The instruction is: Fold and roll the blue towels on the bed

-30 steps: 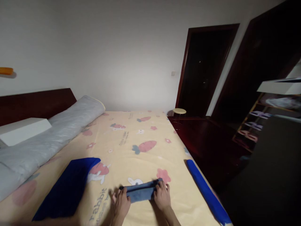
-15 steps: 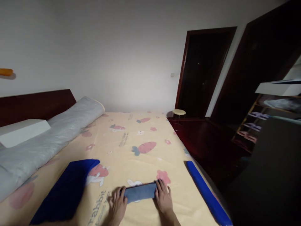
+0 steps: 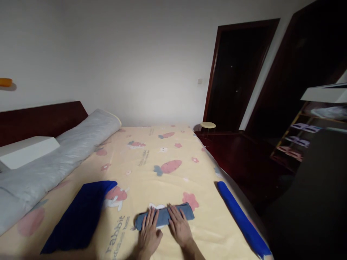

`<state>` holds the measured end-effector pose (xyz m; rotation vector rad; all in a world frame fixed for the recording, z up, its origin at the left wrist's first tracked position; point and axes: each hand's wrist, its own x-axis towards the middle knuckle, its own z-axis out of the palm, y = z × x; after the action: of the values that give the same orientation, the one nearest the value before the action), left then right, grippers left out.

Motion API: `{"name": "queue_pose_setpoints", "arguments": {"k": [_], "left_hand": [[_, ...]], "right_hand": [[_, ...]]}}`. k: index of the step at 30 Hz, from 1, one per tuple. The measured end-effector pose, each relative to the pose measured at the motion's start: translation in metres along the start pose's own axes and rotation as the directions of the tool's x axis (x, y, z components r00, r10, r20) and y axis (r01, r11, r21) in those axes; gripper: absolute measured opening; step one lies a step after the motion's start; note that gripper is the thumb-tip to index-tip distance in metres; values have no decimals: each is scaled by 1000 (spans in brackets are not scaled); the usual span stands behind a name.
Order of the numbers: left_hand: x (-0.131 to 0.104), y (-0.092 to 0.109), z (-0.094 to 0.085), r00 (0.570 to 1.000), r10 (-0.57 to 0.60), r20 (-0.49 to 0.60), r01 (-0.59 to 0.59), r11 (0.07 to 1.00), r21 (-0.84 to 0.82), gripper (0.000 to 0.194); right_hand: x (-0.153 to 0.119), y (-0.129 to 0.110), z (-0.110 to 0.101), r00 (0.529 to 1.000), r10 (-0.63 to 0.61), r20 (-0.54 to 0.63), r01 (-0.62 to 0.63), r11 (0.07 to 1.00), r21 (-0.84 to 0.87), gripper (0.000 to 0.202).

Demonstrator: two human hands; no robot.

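Observation:
A folded grey-blue cloth (image 3: 163, 217) lies as a narrow strip on the patterned bed sheet (image 3: 151, 184). My left hand (image 3: 149, 231) rests flat on its left part, fingers stretched out and pointing away from me. Just right of the middle, my right hand (image 3: 179, 224) lies on the same cloth with its fingers extended. Both ends of the strip show beyond my hands. A dark blue cloth (image 3: 78, 216) is spread to the left. Near the right edge of the bed lies a long, narrow bright blue bundle (image 3: 241, 218).
A grey rolled quilt (image 3: 70, 151) and a white box (image 3: 29, 150) lie along the left, by the dark headboard (image 3: 40, 119). Past the bed's right side are a round stool (image 3: 208, 125), a shoe rack (image 3: 295, 139) and a dark door (image 3: 235, 76).
My hands have moved from the cloth's two ends inward onto its top, closer together, and their fingers have flattened out. The view has shifted slightly.

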<state>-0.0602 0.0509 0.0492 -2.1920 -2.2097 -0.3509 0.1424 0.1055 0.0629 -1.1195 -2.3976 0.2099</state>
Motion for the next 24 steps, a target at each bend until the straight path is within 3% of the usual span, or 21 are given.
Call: {"name": "queue_pose_setpoints", "arguments": {"k": [4,9,14,20,24], "left_hand": [[7,-16,-8,999,-51,8,51,999,11,85],[14,-19,-3,999,-53,8,53,999,2,81],[8,-20,-8,995,-100,-23,101,994,42,81],[-1,-20,-21,974,-220,-53,226,963,144,74],[3,-22,-20,928,-372,-3,368,918,148,74]], "right_hand": [[0,30,-11,994,113,11,-113,993,-32,52],[5,42,-15,963,269,29,-269,963,-15,51],[-1,51,-17,967,253,33,-252,967,-30,51],[-7,55,-26,938,331,98,-330,944,-23,55],[-8,58,-34,938,305,162,-311,950,15,59]]}}
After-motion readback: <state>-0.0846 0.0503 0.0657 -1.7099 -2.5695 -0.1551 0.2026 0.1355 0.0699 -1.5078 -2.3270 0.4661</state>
